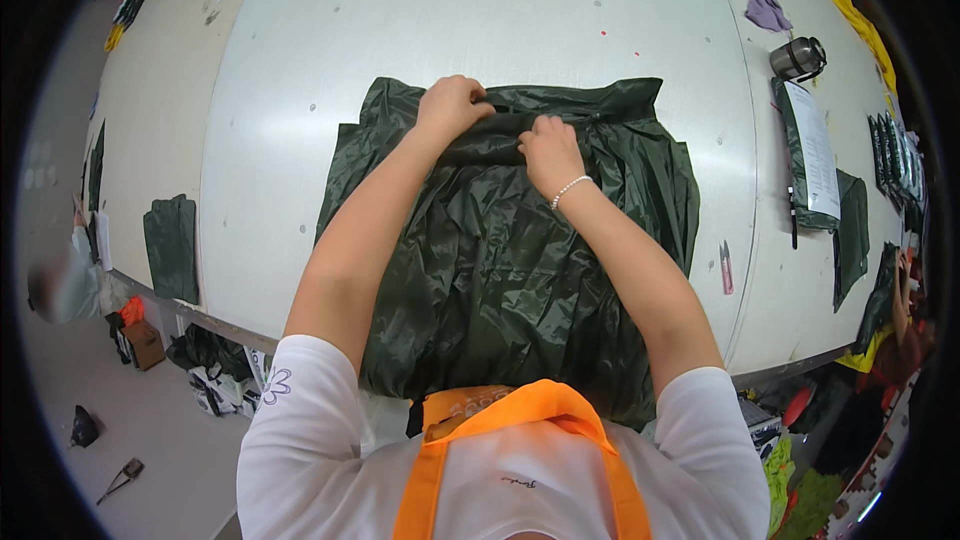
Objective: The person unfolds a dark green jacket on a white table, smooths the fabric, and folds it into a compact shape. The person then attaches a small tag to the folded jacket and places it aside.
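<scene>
Both grips pinching dark green garment [500, 240], left hand [452, 105], right hand [548, 152], white table [450, 20]

The dark green garment [500, 260] is showing thin, crinkled synthetic cloth with a slight sheen. The white table [480, 10] is presenting a smooth, matt surface. The far-right flask [798, 58] is appearing metallic and glossy.
</scene>
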### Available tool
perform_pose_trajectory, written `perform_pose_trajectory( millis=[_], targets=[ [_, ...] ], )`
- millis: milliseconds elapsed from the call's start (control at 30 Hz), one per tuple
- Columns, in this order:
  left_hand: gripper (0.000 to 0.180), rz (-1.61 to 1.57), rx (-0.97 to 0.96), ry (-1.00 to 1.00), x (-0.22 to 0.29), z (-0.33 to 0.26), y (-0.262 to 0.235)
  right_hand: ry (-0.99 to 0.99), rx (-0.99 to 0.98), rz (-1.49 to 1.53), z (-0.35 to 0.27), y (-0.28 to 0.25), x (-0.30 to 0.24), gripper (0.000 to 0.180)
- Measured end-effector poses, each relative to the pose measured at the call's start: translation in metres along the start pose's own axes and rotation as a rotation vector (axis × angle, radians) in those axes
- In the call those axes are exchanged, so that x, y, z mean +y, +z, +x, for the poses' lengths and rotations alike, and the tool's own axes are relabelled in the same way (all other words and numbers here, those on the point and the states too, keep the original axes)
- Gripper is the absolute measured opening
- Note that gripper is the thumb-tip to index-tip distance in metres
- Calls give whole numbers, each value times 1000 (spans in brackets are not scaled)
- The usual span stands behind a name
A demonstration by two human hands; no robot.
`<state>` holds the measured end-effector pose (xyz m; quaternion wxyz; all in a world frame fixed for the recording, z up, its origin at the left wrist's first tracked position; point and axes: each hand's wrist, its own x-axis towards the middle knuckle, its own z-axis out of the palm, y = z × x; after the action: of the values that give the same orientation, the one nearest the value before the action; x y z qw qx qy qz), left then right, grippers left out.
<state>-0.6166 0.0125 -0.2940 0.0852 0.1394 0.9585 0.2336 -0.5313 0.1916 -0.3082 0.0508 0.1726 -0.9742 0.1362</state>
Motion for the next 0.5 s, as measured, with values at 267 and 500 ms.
perform_pose_trajectory(
  millis=[267,500],
  targets=[
    [12,186,199,182,-10,21,17,22,75,40,5,2,3,16],
    [18,462,420,554,-20,20,1,-107,152,3,4,6,10,19]
  ],
)
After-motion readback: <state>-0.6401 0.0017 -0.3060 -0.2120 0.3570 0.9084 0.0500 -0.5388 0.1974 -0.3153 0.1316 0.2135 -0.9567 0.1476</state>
